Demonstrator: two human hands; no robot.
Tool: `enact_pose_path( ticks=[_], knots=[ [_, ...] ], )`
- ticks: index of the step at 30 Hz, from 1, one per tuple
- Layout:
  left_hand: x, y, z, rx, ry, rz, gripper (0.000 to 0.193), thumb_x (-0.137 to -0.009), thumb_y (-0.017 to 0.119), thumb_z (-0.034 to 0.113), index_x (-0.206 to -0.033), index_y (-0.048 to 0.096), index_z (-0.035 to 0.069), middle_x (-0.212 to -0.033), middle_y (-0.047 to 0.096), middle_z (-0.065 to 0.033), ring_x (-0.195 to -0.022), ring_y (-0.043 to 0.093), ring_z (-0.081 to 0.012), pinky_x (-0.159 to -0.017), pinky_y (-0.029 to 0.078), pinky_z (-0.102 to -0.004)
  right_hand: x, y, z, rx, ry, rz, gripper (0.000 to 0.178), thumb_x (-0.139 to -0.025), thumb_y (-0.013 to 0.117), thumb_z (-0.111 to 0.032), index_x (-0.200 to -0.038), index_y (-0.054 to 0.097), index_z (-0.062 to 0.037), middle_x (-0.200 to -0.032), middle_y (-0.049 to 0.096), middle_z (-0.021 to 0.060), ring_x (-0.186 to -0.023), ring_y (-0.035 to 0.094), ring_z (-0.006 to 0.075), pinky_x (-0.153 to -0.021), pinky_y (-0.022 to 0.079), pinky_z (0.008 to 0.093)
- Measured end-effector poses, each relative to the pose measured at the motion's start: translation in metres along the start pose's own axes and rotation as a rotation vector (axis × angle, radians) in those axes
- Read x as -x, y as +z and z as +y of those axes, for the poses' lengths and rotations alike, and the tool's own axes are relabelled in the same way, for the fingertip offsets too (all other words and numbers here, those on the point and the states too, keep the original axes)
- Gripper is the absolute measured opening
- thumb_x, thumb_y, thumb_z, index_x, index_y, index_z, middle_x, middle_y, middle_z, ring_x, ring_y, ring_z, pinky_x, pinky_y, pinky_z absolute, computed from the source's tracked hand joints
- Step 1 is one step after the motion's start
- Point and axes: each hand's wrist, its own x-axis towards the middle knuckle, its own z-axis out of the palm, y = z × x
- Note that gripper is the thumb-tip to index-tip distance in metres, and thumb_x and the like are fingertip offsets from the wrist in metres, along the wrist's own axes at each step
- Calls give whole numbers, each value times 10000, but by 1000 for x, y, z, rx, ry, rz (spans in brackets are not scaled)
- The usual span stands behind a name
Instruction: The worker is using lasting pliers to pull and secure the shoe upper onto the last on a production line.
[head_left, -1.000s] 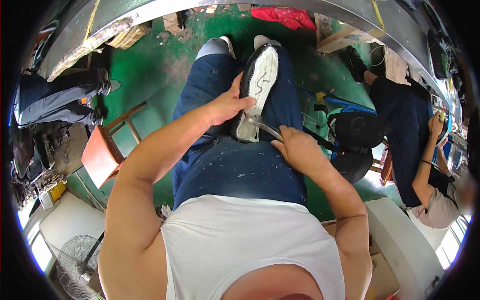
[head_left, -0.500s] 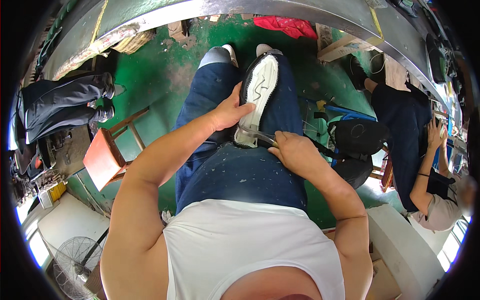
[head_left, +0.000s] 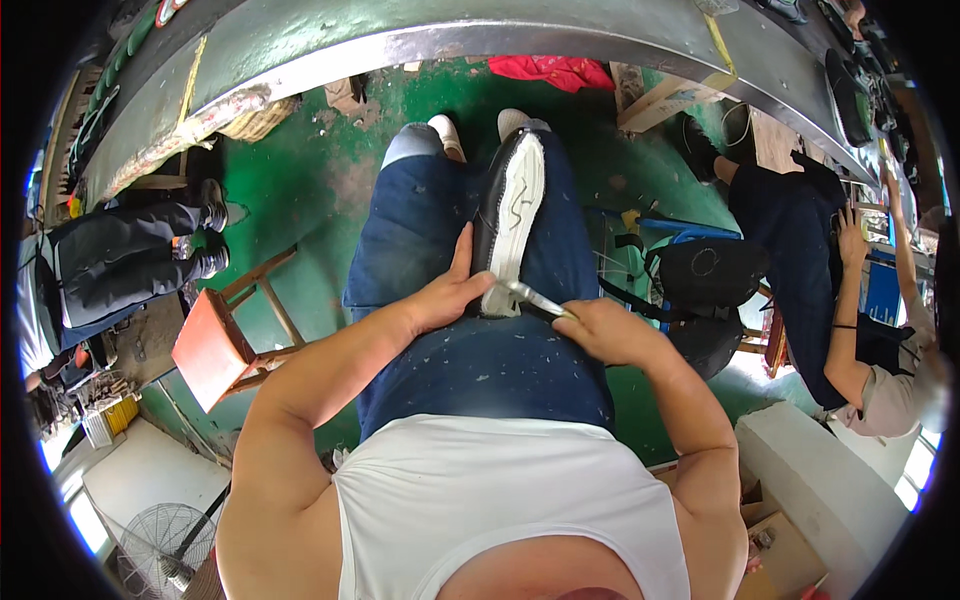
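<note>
A black shoe upper lies upside down along my right thigh, toe away from me, its whitish underside (head_left: 519, 205) facing up with a dark wavy line on it. My left hand (head_left: 447, 298) grips its left side near the heel end, the thumb on the edge. In my closed right hand (head_left: 605, 331) is a slim metal hand tool (head_left: 537, 297), its front end at the heel part of the underside. The tool's exact kind is unclear, and its handle is mostly hidden by my fingers.
A long metal-edged bench (head_left: 450, 42) runs across the far side. On the left stand a stool with an orange-red seat (head_left: 210, 345) and a fan (head_left: 165, 545). Black bags (head_left: 708, 272) are at right, beside a seated person (head_left: 790, 260). Red cloth (head_left: 555, 72) lies under the bench.
The shoe upper and both hands sit slightly nearer my body. My left hand has slid toward the heel end, and the tool's front end has swung, now pointing up and left.
</note>
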Motion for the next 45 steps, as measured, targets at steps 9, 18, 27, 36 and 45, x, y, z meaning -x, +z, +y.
enact_pose_path(
  ticks=[9, 18, 27, 36, 45],
  knots=[
    [-6, 4, 15, 104, 10, 8, 1084, -920, 653, 123, -1569, -214, 71, -1594, 236, -270, -1451, 326, -284, -1189, 235, -321, -22, 20, -16, -132, -123, 451, 356, -1018, 532, -317, -1023, 616, 28, -894, 662, 259, -880, 635, 461, -763, 496, 502],
    [-93, -31, 25, 35, 200, 374, 765, -923, 714, 392, -1431, 388, -77, -1316, 588, -210, -1176, 584, -279, -1014, 461, -381, -25, 45, 50, -914, 82, 354, 460, -1095, 371, -378, -1080, 614, 12, -882, 671, 77, -776, 648, 145, -686, 512, 295],
    [26, -160, 150, 327, 70, 316, 771, -915, 728, 250, -1497, 359, -95, -1364, 569, -175, -1161, 595, -221, -976, 492, -352, -30, -105, -13, 168, -292, 764, 413, -773, 832, -282, -1087, 678, -62, -943, 694, 138, -828, 667, 359, -758, 516, 439],
    [-112, -368, 371, -1513, 251, 731, 674, -883, 672, 341, -1395, 443, -32, -1181, 631, -297, -1094, 621, -432, -958, 476, -484, -215, -371, -34, 786, -464, 1136, 375, -861, 724, -343, -1098, 642, -65, -1007, 652, 110, -965, 625, 311, -855, 465, 438],
    [-242, -531, 325, -2114, -245, 860, 705, -900, 628, 306, -1500, 369, 42, -1557, 395, -138, -1448, 363, -290, -1132, 323, -509, -275, -424, -32, 483, -325, 1118, 392, -838, 750, -254, -1125, 621, -19, -1059, 647, 164, -993, 625, 370, -879, 493, 450]
  ],
)
